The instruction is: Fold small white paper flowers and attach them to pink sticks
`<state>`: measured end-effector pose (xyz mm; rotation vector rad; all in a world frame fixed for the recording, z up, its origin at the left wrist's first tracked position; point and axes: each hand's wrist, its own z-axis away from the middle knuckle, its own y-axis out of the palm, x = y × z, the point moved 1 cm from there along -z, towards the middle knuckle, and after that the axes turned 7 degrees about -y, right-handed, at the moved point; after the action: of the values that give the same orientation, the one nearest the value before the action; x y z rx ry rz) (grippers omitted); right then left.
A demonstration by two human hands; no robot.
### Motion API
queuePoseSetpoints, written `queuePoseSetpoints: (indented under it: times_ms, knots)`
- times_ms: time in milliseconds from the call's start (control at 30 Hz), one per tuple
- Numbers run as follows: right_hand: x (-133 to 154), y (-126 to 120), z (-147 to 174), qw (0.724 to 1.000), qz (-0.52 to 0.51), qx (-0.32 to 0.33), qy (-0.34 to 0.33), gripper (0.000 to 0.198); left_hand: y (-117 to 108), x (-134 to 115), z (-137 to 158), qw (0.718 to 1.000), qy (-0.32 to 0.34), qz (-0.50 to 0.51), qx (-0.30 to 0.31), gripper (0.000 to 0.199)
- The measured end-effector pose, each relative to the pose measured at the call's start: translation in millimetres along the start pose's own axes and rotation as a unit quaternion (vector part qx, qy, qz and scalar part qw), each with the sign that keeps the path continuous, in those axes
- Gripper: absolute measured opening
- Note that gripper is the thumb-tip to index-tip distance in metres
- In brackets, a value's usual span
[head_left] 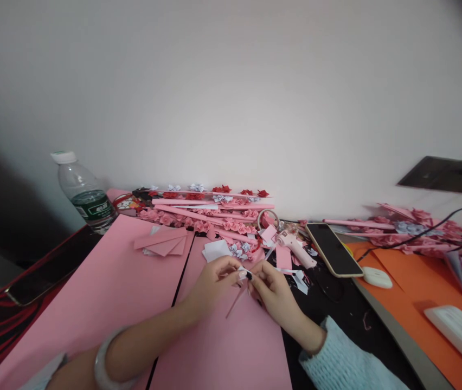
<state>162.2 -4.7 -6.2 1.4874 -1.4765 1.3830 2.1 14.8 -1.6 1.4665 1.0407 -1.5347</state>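
Note:
My left hand (217, 279) and my right hand (271, 290) meet over the pink sheets, fingertips pinched together. Between them is a small white paper piece (242, 268), mostly covered by the fingers. Below the fingertips a thin pinkish strip or stick (235, 304) slants down; which hand has it I cannot tell. Just beyond the hands lie white paper squares (217, 251) and small white-blue folded paper flowers (239, 250). Large pink paper sheets (223, 346) lie under both forearms.
A pink glue gun (297, 249) and a phone (334, 250) are at right, near a white case (377, 277) and orange sheets (414, 303). Pink paper rolls (215, 203) and paper flowers line the wall. A water bottle (87, 192) and a dark phone (31, 284) are left.

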Motion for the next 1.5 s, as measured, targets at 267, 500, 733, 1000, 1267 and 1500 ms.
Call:
queuePoseSetpoints:
  times_ms: [267,500,733,1000,1267,1500]
  knots:
    - [2.6,-2.7,-1.4,1.000,0.011,0.013,0.000,0.026,0.1,6.7,-3.6,0.998,-0.033,0.044,0.020,0.009]
    - [4.9,-4.0,-3.1,0.994,0.110,0.022,-0.008,0.035,3.1,7.1,-2.2,0.993,-0.056,0.097,0.049,0.015]
    - [2.0,-3.7,-2.5,0.986,0.165,0.017,-0.037,0.032,4.5,8.2,-1.9,0.993,-0.073,0.084,0.051,0.016]
    - [2.6,-4.5,-2.9,0.978,0.202,0.007,-0.047,0.031,5.0,10.5,-4.1,0.991,-0.084,0.081,0.060,0.013]
    - [3.1,-5.2,-3.2,0.981,0.189,0.016,-0.038,0.034,3.5,8.9,-4.9,0.994,-0.067,0.079,0.039,0.014]
    - [3.4,-5.4,-3.0,0.975,0.213,0.020,-0.057,0.031,-1.5,8.7,-6.6,0.995,-0.071,0.067,0.014,0.015]
